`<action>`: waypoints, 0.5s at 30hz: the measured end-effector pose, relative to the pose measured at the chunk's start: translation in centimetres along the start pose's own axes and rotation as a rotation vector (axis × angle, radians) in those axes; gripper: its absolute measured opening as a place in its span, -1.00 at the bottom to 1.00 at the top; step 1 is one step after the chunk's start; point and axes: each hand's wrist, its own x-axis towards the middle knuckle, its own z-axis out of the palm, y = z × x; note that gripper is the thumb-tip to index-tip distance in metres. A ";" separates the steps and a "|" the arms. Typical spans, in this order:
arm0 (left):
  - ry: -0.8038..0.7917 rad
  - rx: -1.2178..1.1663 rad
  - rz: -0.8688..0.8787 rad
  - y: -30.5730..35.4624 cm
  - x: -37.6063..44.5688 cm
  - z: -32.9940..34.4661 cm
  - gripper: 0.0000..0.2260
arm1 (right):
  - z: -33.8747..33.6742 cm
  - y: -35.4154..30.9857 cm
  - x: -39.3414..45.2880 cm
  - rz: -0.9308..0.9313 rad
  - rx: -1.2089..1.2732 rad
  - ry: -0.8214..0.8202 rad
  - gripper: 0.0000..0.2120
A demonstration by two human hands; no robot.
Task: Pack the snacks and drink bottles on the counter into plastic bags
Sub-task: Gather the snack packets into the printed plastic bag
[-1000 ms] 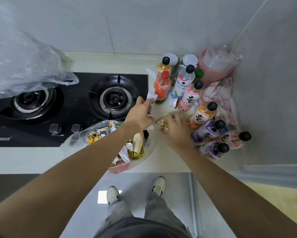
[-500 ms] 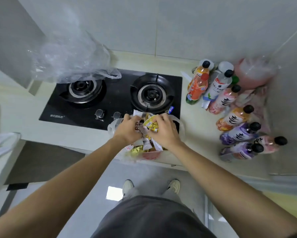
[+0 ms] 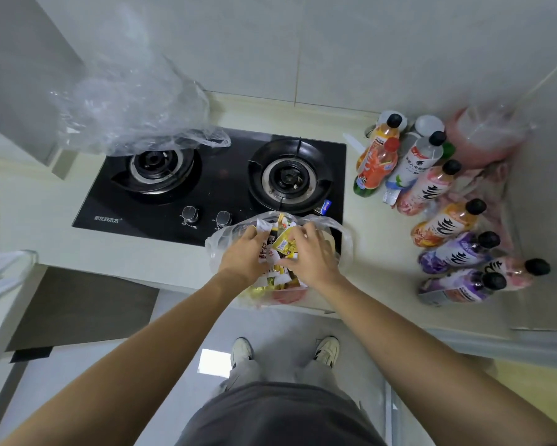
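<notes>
A clear plastic bag [image 3: 341, 233] full of small snack packets [image 3: 282, 244] sits at the counter's front edge, just in front of the stove. Both my hands are inside its mouth. My left hand [image 3: 243, 254] grips white and dark snack packets. My right hand [image 3: 309, 255] holds yellow packets beside it. Several drink bottles [image 3: 444, 220] stand and lie on the counter at the right, apart from both hands. An empty clear bag [image 3: 135, 107] lies crumpled over the stove's back left burner.
A black two-burner gas stove [image 3: 219, 181] fills the counter's middle. A pink bagged object [image 3: 486, 136] sits in the back right corner by the wall. The counter edge [image 3: 174, 278] runs just below the bag. My feet stand on the floor below.
Both hands carried snack packets left from beside the bottles into the bag's mouth. The view swung left, showing more of the stove and empty bag.
</notes>
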 end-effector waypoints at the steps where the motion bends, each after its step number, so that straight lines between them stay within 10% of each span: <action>1: -0.003 0.000 -0.006 0.0 0.1 0.0 -0.43 | 0.2 -0.1 0.1 0.001 -0.011 0.007 -0.46; 15: 0.058 0.033 0.006 -0.6 0.1 0.8 -0.42 | 1.4 1.2 0.6 -0.008 0.005 0.094 -0.47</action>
